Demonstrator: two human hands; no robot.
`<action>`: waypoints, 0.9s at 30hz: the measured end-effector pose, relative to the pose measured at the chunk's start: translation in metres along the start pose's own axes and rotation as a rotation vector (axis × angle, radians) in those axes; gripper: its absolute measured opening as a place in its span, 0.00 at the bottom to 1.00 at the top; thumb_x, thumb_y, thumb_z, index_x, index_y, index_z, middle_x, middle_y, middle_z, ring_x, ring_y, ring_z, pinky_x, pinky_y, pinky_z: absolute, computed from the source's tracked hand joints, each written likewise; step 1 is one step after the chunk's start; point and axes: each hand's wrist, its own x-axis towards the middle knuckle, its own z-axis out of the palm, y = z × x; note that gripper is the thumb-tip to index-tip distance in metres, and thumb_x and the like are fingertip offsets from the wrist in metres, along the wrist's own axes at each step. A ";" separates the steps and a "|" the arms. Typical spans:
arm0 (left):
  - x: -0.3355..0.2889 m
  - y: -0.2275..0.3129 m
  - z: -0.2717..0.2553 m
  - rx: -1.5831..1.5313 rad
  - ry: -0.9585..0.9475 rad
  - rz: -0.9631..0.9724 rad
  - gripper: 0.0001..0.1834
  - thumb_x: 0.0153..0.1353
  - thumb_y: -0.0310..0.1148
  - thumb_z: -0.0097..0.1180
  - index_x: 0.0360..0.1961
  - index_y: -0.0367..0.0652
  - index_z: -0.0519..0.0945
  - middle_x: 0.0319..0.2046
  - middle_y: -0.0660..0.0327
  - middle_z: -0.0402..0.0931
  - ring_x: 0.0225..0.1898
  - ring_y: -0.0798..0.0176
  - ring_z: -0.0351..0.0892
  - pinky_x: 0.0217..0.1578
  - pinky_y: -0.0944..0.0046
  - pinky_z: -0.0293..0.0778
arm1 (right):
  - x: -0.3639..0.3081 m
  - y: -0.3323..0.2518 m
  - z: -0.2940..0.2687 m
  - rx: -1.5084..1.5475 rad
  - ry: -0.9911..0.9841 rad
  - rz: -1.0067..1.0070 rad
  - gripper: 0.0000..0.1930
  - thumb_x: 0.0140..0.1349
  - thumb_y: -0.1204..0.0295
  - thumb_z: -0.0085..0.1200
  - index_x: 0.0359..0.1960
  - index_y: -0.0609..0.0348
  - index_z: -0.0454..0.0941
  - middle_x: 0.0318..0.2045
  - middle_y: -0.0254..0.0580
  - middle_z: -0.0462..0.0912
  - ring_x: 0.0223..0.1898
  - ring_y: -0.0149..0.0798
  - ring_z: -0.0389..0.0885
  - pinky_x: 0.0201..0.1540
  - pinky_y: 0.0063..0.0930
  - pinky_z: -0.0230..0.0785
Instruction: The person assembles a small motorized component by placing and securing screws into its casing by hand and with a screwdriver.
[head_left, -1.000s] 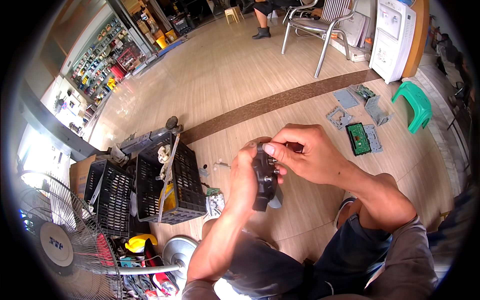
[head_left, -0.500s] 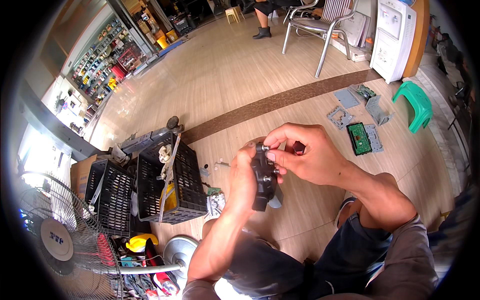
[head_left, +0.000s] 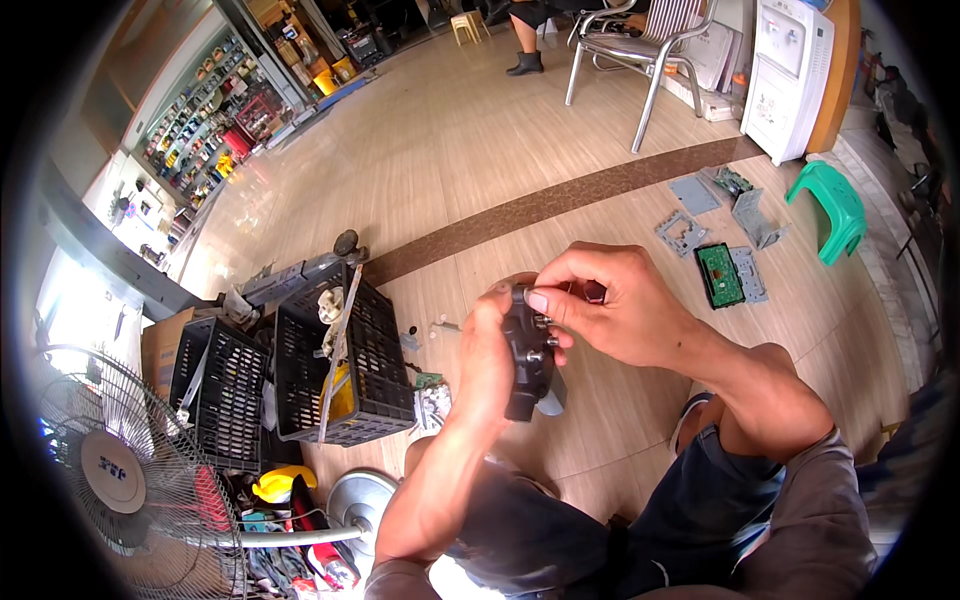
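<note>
My left hand [head_left: 487,350] is closed around a black moulded part [head_left: 522,392], held upright above my lap. Several short silver metal posts [head_left: 535,356] stick out of the side facing right. My right hand [head_left: 620,305] pinches with thumb and forefinger at the part's upper end, and the thumb covers what is between them. A dark red handle end [head_left: 595,291], perhaps a screwdriver's, shows inside the curled fingers of that hand; the rest of it is hidden.
Circuit board [head_left: 720,276] and grey metal plates [head_left: 682,234] lie on the floor at right, near a green stool [head_left: 828,210]. Black crates [head_left: 345,425] stand at left, a fan [head_left: 115,470] nearer. Farther back are a metal chair [head_left: 645,45] and a water dispenser [head_left: 787,75].
The right thumb and forefinger have shifted slightly over the upper end of the black part, now hiding the top metal post. The left hand keeps its hold.
</note>
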 end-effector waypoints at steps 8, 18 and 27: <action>-0.002 0.002 0.001 0.001 0.029 0.006 0.23 0.67 0.48 0.40 0.42 0.38 0.74 0.31 0.55 0.80 0.27 0.59 0.82 0.26 0.60 0.81 | -0.001 -0.010 -0.002 -0.055 0.010 -0.016 0.07 0.60 0.78 0.59 0.39 0.64 0.80 0.30 0.41 0.85 0.25 0.27 0.80 0.26 0.24 0.72; -0.003 0.004 0.000 -0.006 0.011 -0.010 0.22 0.67 0.48 0.40 0.41 0.39 0.74 0.32 0.55 0.80 0.27 0.58 0.82 0.26 0.59 0.81 | -0.001 -0.012 -0.002 -0.079 0.012 -0.048 0.09 0.59 0.79 0.59 0.41 0.63 0.80 0.32 0.41 0.85 0.29 0.28 0.82 0.30 0.23 0.75; -0.003 0.003 -0.002 -0.017 0.008 -0.015 0.21 0.67 0.48 0.39 0.42 0.39 0.73 0.32 0.56 0.79 0.28 0.59 0.82 0.27 0.60 0.81 | 0.000 -0.006 0.001 -0.034 -0.004 -0.039 0.09 0.59 0.79 0.60 0.42 0.63 0.81 0.33 0.42 0.86 0.30 0.29 0.82 0.31 0.23 0.75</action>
